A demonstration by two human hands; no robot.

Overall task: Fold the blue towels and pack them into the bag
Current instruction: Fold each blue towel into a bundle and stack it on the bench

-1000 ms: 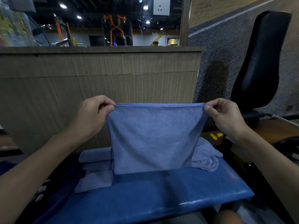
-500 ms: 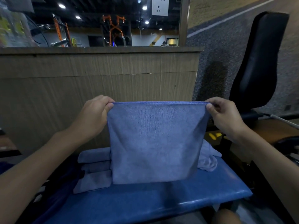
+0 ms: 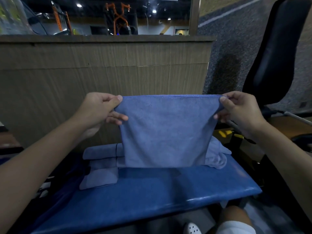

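In the head view, you held a blue towel (image 3: 167, 132) up in front of you by its 2 top corners. It hung as a flat sheet over the far half of the blue padded tabletop (image 3: 152, 191).

Your left hand (image 3: 99, 108) pinched the left corner, with the thumb at the top hem and the lower fingers (image 3: 118, 118) curled against the side edge, clamped on the cloth. Your right hand (image 3: 239, 108) gripped the right corner the same way, its fingers clamped on the bunched edge. The top hem ran taut and nearly level between the 2 hands. The towel's lower edge hung close to the tabletop, but the view did not show whether it touched.

On the left, partly behind the hanging sheet, folded towels (image 3: 101, 152) lay stacked on the tabletop, and another folded towel (image 3: 98, 179) lay just in front of them, nearer you. On the right, a crumpled towel (image 3: 217, 154) lay partly hidden behind the held one.

Beyond the tabletop stood a wooden counter front (image 3: 101, 73), and a black chair (image 3: 276, 48) stood at the right.
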